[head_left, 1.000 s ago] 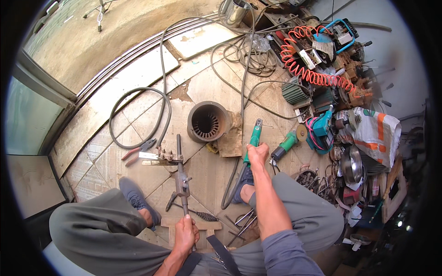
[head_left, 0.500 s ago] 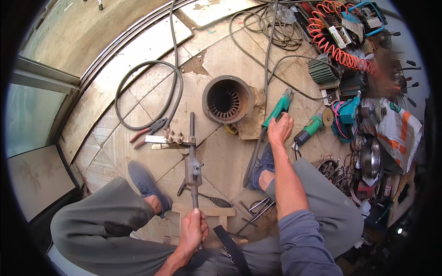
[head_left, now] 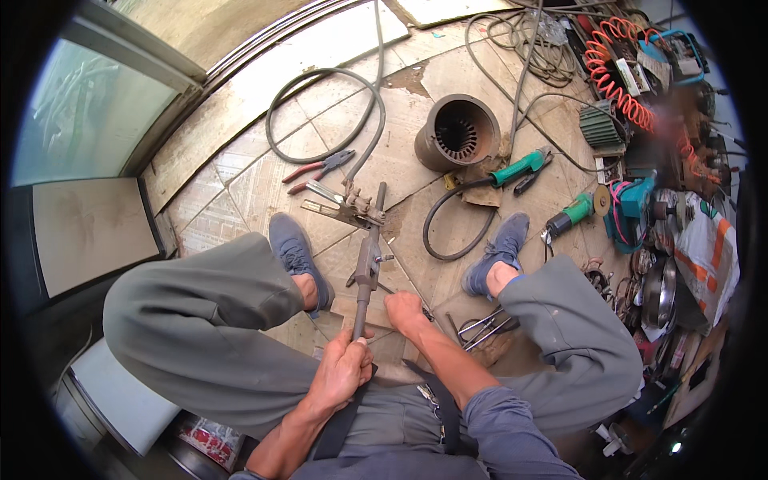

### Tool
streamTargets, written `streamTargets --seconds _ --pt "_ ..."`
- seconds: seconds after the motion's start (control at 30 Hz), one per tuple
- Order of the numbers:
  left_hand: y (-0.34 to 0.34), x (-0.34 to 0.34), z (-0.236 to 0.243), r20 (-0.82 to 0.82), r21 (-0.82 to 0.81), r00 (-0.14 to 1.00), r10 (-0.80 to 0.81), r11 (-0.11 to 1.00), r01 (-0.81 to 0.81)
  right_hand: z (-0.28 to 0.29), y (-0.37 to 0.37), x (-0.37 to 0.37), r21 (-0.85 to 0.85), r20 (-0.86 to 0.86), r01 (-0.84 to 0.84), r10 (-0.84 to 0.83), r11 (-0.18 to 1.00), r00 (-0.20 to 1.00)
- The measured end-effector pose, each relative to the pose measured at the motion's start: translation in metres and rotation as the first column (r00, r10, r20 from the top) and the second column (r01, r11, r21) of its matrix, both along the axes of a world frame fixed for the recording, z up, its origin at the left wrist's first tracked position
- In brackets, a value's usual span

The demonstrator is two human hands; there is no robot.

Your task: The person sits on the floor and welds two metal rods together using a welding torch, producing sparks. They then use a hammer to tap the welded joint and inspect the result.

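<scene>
My left hand (head_left: pixel 342 370) is closed around the lower handle of a grey steel tap wrench (head_left: pixel 368 262), a bar with a thick middle block, held slanting up between my knees. A ground clamp (head_left: pixel 364 210) with a cable grips its far end. To its right my right hand (head_left: pixel 406 310) is closed on a chipping hammer, whose thin shaft (head_left: pixel 386 286) runs left behind the wrench; the fingers hide much of the handle. A green electrode holder (head_left: pixel 518 168) lies farther off, beside a hollow metal cylinder (head_left: pixel 430 148) with slots inside.
Red-handled pliers (head_left: pixel 320 168) lie by a looped cable (head_left: pixel 276 132). A green angle grinder (head_left: pixel 572 212) is at the right, before a teal power tool (head_left: pixel 632 210) and a heap of parts. Metal rods (head_left: pixel 484 330) lie near my right knee. A glass door (head_left: pixel 88 104) stands at the left.
My right hand has let go of the electrode holder, now on the floor, and come back left to the chipping hammer. The left hand still holds the tap wrench. The view has shifted.
</scene>
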State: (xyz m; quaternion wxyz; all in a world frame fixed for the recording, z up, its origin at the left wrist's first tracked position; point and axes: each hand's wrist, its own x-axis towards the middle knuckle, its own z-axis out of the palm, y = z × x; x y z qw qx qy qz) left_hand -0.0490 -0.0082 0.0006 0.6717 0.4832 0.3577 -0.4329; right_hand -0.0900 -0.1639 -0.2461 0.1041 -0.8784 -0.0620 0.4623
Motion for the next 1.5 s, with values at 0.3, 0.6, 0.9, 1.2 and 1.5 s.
streamTargets --seconds 0.3,0.6,0.9,1.2,1.5 --pt "-0.002 0.000 -0.014 0.018 -0.069 0.997 0.072 0.995 -0.071 -0.006 -0.021 -0.004 -0.149 0.106 -0.074 0.090 0.986 0.990" --pt "-0.017 -0.004 -0.031 0.099 -0.048 0.989 0.110 0.993 -0.106 0.070 -0.064 0.032 -0.075 0.204 0.139 -0.121 0.987 0.971" --pt "-0.026 -0.013 -0.061 0.231 0.041 0.973 -0.001 0.999 -0.009 0.207 -0.100 0.040 0.123 0.009 0.732 -0.739 0.670 0.674" --pt "-0.027 -0.020 -0.083 0.326 0.173 0.937 -0.123 0.982 0.069 0.186 -0.040 -0.020 0.419 -0.064 0.861 -0.937 0.287 0.343" --pt "-0.032 -0.023 -0.092 0.384 0.230 0.912 -0.144 0.971 0.056 0.180 -0.005 -0.013 0.538 0.152 0.754 -0.923 0.377 0.353"
